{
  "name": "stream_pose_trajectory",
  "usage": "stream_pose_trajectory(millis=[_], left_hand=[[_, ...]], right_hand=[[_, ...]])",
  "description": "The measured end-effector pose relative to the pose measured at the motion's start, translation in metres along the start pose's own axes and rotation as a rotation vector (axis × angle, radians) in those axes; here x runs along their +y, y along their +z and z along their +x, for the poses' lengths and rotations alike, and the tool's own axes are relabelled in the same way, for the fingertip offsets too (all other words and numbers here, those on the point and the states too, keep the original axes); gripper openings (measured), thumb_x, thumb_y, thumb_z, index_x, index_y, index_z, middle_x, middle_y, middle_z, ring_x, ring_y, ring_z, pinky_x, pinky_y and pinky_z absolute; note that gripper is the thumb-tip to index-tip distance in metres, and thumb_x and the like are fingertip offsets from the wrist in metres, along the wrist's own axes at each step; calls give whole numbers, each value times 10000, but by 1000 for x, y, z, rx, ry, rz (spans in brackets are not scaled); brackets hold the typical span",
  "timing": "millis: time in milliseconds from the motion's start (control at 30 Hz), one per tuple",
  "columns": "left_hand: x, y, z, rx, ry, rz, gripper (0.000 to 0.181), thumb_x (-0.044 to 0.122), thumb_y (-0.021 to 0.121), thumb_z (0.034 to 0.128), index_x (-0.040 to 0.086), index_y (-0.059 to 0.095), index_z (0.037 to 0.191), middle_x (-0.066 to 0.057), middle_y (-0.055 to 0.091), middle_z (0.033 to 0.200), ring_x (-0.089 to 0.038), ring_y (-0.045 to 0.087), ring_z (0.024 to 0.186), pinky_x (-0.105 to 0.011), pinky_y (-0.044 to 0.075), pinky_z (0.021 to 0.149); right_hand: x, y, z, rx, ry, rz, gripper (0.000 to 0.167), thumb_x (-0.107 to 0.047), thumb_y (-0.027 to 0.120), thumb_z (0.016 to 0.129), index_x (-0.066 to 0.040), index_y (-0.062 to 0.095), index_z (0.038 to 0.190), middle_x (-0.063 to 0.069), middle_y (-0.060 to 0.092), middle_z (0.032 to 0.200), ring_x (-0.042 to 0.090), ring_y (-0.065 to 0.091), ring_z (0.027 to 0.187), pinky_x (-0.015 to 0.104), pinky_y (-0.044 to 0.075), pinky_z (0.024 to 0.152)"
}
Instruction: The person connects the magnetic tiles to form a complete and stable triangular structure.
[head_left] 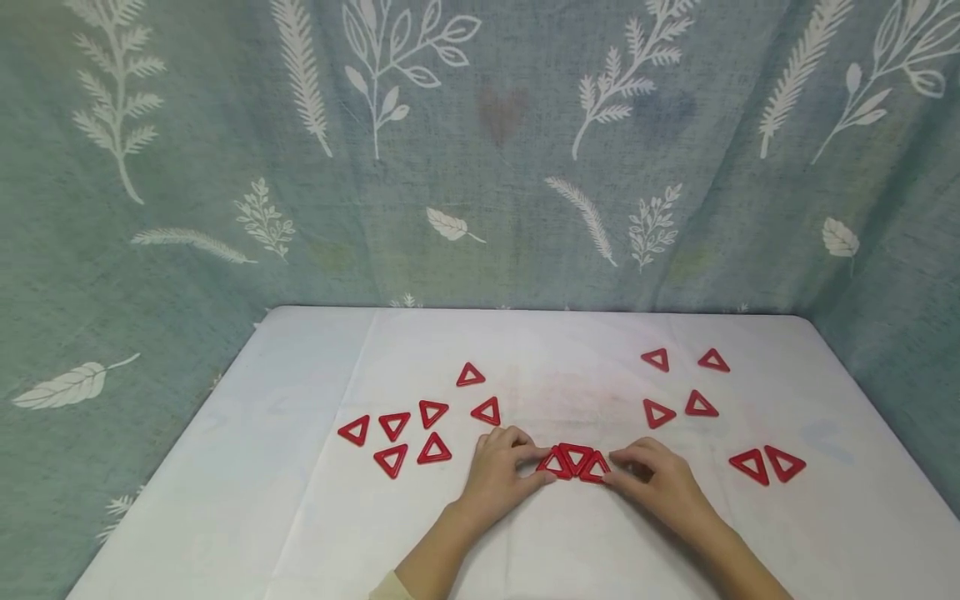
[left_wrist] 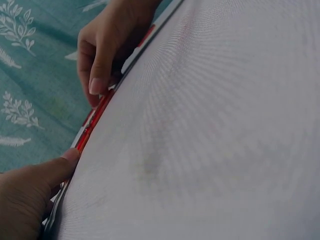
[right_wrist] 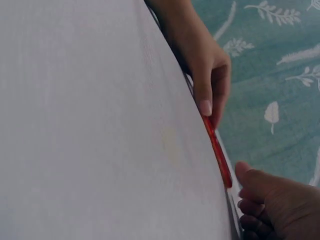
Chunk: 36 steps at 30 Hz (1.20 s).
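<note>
Three red triangle frames lie edge to edge in a row on the white table, the middle triangle [head_left: 577, 447] pointing the opposite way from its neighbours. My left hand [head_left: 498, 472] pinches the left triangle [head_left: 564, 473] by its outer side, with thumb and index finger. At the other end, my right hand [head_left: 666, 485] holds the right triangle [head_left: 595, 479] between thumb and index fingertips. The left wrist view has the red row [left_wrist: 100, 107] nearly edge-on between left hand [left_wrist: 25, 197] and right hand [left_wrist: 112, 45]. The right wrist view also shows the row [right_wrist: 218, 150] from the side.
Several loose red triangles [head_left: 433, 458] lie to the left on the white table [head_left: 202, 500]. More sit at the back right, and a pair [head_left: 784, 477] lies right of my right hand. Patterned green cloth [head_left: 495, 183] hangs behind the table.
</note>
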<state>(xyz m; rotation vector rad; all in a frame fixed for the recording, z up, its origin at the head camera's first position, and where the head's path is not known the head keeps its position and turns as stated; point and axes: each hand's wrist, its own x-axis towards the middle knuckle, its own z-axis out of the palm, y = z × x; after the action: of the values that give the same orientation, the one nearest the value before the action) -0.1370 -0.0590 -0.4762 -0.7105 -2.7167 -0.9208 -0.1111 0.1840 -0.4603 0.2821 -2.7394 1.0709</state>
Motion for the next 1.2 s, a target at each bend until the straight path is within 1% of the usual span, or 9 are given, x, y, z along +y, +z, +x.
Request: stream_pose_trajectory(millis=[200, 400, 600, 667, 733, 800, 900, 967, 1200], left_hand=[[-1, 2, -1, -1, -10, -7, 306, 359, 764, 770, 229, 744, 1046, 111, 539, 911, -70, 476, 875, -304, 352, 832], [-1, 2, -1, 19, 6, 4, 292, 367, 772, 759, 229, 751, 1016, 110, 539, 899, -70, 482, 869, -289, 353, 816], [-1, 3, -2, 49, 20, 6, 281, 351, 792, 737, 218, 758, 982, 104, 541, 879, -71, 481, 846, -278, 353, 783], [-2, 3, -2, 56, 26, 7, 276, 347, 795, 733, 218, 759, 975, 105, 538, 872, -69, 479, 840, -278, 354, 785], [-2, 4, -2, 59, 26, 1, 274, 349, 795, 732, 216, 759, 969, 105, 535, 866, -68, 479, 837, -283, 354, 793], [-1, 4, -3, 58, 23, -3, 272, 349, 795, 733, 212, 759, 965, 106, 535, 863, -67, 481, 839, -286, 356, 800], [0, 3, -3, 54, 18, -14, 268, 342, 791, 740, 201, 759, 965, 104, 534, 862, -69, 482, 844, -290, 355, 802], [1, 2, -2, 48, 15, -22, 267, 338, 790, 742, 199, 759, 967, 104, 534, 863, -68, 480, 846, -288, 354, 805], [0, 2, -1, 27, 3, -23, 273, 337, 786, 749, 204, 756, 986, 104, 536, 872, -67, 472, 850, -285, 348, 812]], right_hand=[[16, -6, 2, 99, -38, -22, 298, -146, 846, 673, -119, 739, 950, -98, 612, 838, 19, 487, 712, 174, 473, 643], [27, -11, 6, 226, 13, -101, 304, -106, 843, 675, -66, 726, 953, 3, 620, 862, 78, 505, 703, 159, 469, 620], [29, -18, 9, 289, 82, -139, 311, -116, 829, 695, -7, 707, 959, 89, 617, 896, 193, 578, 756, 198, 498, 650], [31, -19, 11, 300, 99, -147, 329, -120, 822, 707, 10, 699, 983, 109, 614, 909, 221, 582, 774, 194, 492, 650], [33, -19, 12, 315, 108, -144, 354, -114, 816, 715, 28, 688, 1013, 135, 609, 927, 249, 577, 802, 232, 499, 658], [36, -20, 15, 328, 113, -136, 385, -109, 808, 724, 49, 673, 1048, 163, 601, 954, 285, 567, 840, 306, 515, 687], [39, -20, 18, 325, 130, -115, 444, -114, 793, 744, 77, 638, 1113, 212, 577, 1021, 345, 540, 927, 473, 513, 753], [40, -20, 19, 308, 151, -109, 470, -133, 781, 761, 92, 618, 1140, 233, 560, 1049, 371, 518, 961, 531, 491, 783], [42, -18, 21, 266, 192, -103, 483, -148, 758, 788, 92, 593, 1174, 240, 540, 1081, 376, 501, 983, 538, 493, 786]])
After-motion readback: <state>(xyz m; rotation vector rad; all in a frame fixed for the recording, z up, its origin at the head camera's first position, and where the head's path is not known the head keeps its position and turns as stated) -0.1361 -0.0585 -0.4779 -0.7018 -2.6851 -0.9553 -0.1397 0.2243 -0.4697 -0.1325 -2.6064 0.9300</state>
